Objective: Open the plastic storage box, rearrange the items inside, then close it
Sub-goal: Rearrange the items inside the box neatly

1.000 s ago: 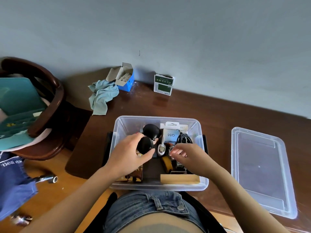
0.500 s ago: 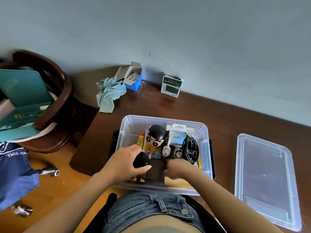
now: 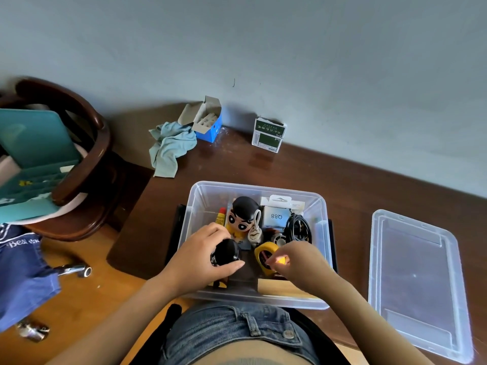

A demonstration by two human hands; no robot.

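Since half a second ago, the right hand has risen from the box floor and now pinches a yellow tape measure between curled fingers, tilting it up on edge; a cartoon figure stands just as it did then. Under both hands sits the clear plastic storage box, open, on a dark wooden table. Well to the right of the right hand, the box's lid lies flat on the table. The left hand curls around a round black object at the box's near left side, thumb pressed under it. Just beyond the left hand's fingers stands the cartoon figure with a glue tube at its left. Beyond the right hand lie a coiled black cable and a white packet marked Q88. Far beyond the left hand, by the wall, lie a teal cloth, an open blue carton and a green-and-white box
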